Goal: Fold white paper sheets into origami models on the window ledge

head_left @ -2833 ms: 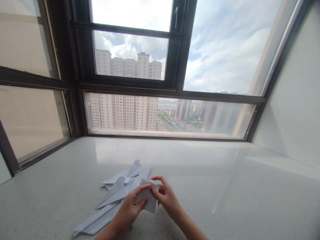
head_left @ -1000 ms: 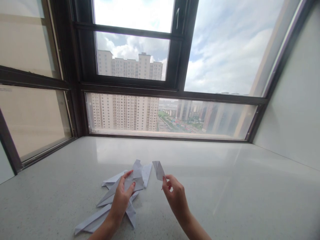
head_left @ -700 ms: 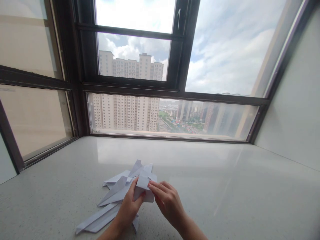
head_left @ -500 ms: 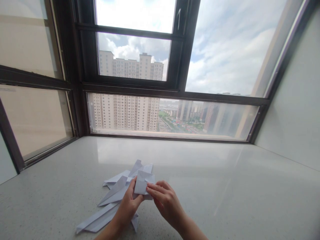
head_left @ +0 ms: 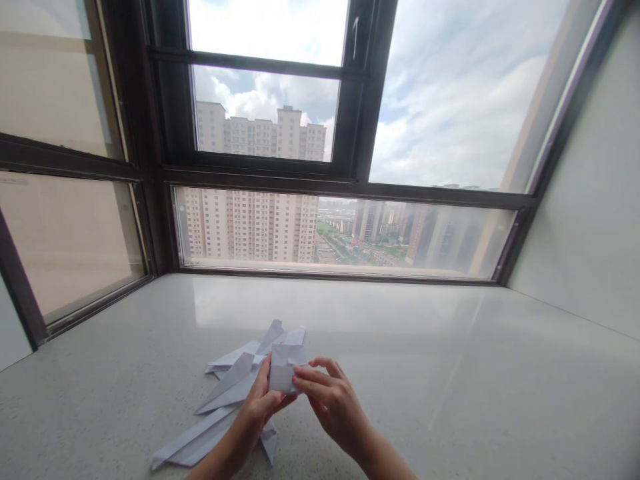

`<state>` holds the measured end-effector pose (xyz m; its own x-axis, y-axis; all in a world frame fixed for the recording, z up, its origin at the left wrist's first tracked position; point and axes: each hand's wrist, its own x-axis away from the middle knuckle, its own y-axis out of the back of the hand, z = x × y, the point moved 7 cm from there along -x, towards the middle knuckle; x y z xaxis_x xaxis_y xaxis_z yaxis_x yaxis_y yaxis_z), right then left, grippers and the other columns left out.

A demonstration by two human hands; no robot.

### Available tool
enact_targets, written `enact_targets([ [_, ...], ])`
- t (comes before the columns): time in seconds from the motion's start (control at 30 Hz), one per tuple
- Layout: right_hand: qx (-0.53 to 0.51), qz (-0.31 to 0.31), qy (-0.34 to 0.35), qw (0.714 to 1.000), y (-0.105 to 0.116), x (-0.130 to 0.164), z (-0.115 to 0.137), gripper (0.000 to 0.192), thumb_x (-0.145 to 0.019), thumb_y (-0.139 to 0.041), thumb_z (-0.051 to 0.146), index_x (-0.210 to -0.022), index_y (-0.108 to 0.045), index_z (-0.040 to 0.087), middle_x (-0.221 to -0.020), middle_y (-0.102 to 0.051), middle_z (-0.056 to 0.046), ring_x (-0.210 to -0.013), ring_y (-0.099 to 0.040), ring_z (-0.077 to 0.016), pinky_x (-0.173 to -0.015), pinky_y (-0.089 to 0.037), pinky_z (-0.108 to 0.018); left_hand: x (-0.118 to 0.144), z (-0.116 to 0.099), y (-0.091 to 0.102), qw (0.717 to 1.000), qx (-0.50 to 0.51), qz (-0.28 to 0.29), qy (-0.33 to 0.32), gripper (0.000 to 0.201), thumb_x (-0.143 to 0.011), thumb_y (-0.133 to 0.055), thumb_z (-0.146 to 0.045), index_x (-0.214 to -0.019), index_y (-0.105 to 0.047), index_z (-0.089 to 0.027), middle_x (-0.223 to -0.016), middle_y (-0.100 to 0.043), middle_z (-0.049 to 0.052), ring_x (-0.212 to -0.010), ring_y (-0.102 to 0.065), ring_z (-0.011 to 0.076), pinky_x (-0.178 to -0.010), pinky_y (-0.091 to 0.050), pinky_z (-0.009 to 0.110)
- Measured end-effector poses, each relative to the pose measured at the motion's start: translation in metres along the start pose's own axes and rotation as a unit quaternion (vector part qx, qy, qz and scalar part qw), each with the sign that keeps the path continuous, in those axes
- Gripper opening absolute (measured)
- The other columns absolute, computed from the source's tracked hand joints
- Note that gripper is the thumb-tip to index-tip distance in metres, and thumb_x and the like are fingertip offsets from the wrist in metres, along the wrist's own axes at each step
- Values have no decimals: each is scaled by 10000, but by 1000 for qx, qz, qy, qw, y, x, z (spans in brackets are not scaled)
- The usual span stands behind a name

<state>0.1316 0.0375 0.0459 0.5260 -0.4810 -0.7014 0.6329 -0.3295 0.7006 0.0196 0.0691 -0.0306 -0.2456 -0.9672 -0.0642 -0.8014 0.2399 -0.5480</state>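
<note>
Plenty of speckled white sill (head_left: pixel 475 373) to the right, reaching the white wall (head_left: pixel 585 240) and the dark window frame (head_left: pixel 345 275), while folded paper pieces (head_left: pixel 197 437) crowd the left. Left hand (head_left: pixel 257 399) grips the folded paper square (head_left: pixel 281 378) by the pile's right end. Right hand (head_left: pixel 330 398) has fingertips on its right side, can't tell if the thumb's pinching. Compared to a second ago, the hands are together instead of apart

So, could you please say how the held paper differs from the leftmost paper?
The held paper is compact and squarish; the leftmost paper is long and narrow. The held paper is in the left hand, the right hand touching; the leftmost paper lies on the pale sill. Both are white and folded.
</note>
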Motion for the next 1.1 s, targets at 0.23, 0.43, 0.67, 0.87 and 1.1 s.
enact_targets([
  [0.23,8,14,5,1000,1,-1,2,279,-790,-484,141,-998,-585,297,-1018,-630,2,-914,-488,-192,-753,-425,-358,0,-7,-5,997,-67,-22,-19,826,-623,-647,-342,-1294,-177,-235,-1263,-398,122,-1090,-433,292,-824,-441,370],
  [0.43,6,9,-2,1000,3,-3,3,261,-794,-487,159,-980,-593,308,-1001,-638,1,-892,-498,-186,-748,-421,-350,1,-12,-8,992,-115,-32,-30,818,-633,-646,-410,-1292,-176,-286,-1259,-415,94,-1072,-462,282,-782,-476,352],
  [0.67,4,23,-1,1000,2,-4,5,262,-800,-473,148,-977,-595,297,-1013,-632,12,-891,-487,-184,-748,-419,-347,10,-22,-21,993,-109,-13,-51,876,-669,-627,-378,-1295,-14,-392,-1184,-495,47,-946,-548,215,-790,-462,373],
  [0.87,5,27,-5,1000,2,-5,6,251,-792,-479,136,-951,-604,286,-1020,-629,8,-880,-488,-191,-734,-422,-349,8,-23,-20,989,-141,-12,-53,560,-659,-636,-362,-1172,-415,-335,-1279,-389,23,-1031,-493,246,-791,-475,343],
  [1.1,1,42,-4,999,3,-6,10,333,-732,-477,82,-992,-571,267,-1042,-613,-6,-897,-477,-196,-741,-416,-348,6,-22,-19,989,-144,-7,-41,422,-657,-634,-371,-1053,-546,-254,-1148,-528,48,-1034,-495,256,-795,-473,355],
])
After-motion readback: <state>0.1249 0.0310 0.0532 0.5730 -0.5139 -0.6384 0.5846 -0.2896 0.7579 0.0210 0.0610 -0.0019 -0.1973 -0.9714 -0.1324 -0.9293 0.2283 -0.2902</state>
